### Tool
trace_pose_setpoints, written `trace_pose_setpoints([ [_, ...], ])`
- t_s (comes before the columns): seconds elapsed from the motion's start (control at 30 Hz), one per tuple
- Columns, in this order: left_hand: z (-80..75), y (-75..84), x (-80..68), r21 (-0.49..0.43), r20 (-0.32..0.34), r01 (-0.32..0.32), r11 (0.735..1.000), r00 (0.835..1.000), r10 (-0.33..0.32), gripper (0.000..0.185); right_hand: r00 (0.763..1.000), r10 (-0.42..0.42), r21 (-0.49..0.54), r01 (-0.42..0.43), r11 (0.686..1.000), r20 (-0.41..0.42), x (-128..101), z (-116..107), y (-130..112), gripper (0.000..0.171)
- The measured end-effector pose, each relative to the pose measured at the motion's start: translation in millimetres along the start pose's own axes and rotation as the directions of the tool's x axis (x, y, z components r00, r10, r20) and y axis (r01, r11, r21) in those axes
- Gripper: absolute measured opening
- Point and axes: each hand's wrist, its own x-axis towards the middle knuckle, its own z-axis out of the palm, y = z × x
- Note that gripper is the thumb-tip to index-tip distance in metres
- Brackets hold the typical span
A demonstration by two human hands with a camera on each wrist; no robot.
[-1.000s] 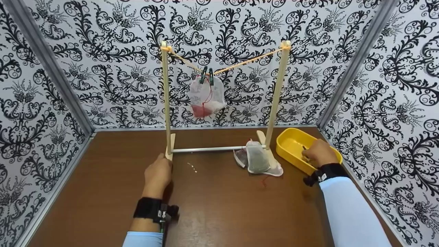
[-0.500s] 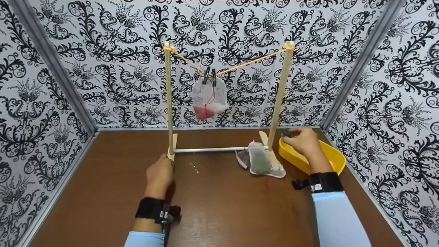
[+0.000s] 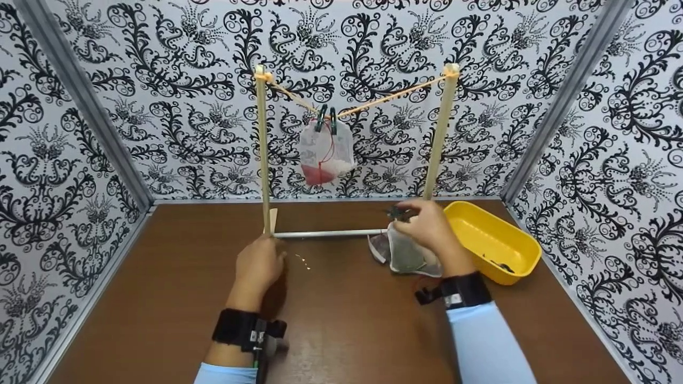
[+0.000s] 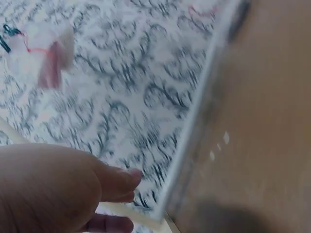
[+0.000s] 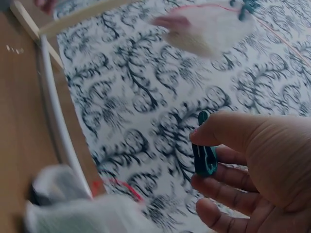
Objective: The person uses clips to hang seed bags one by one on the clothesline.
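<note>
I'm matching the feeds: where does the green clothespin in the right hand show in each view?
Head: green clothespin at the right hand fingertips, above the bags on the table.
Left wrist: not in it.
Right wrist: centre right, pinched by the thumb.
Shared landmark: hanging mesh bag.

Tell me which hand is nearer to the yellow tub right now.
Right. The right hand holds a green clothespin above the mesh bags, just beside the yellow tub. The left hand rests at the rack's far foot.

The left hand (image 3: 260,268) lay low at seven o'clock with fingers loosely curled, while the right hand (image 3: 427,226), at four o'clock, pinched with curled fingers.
</note>
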Motion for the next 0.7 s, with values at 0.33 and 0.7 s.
trace_pose_setpoints([
  [0.33,-27.1,68.0,-11.1,-0.131,-0.117,-0.268,0.954,0.96,0.254,0.031,0.983,-0.177,0.05,0.175,0.983,0.042,-19,50,-25,0.044],
  [0.7,-37.5,92.3,-20.2,-0.168,-0.137,-0.372,0.913,0.926,0.352,0.052,0.889,-0.432,0.117,0.418,0.901,0.152,-40,68,-43,0.046],
])
